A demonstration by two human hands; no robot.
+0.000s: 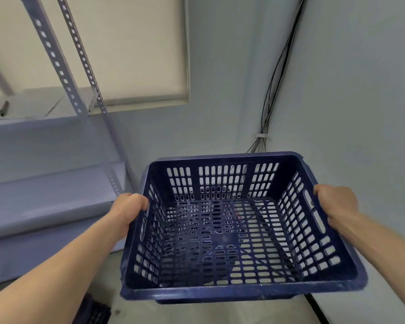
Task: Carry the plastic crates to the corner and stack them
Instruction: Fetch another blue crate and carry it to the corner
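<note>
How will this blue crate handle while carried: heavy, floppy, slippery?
Probably light: the crate is empty, with slotted walls and floor. Likely stiff: its rim looks straight between the left hand and right hand. Slipping seems unlikely, since both hands grip the side rims.

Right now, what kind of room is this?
Probably a storeroom or utility room: a slotted metal shelving rack stands on the left, bare cables run down the wall corner, and an empty blue plastic crate is being carried.
</note>
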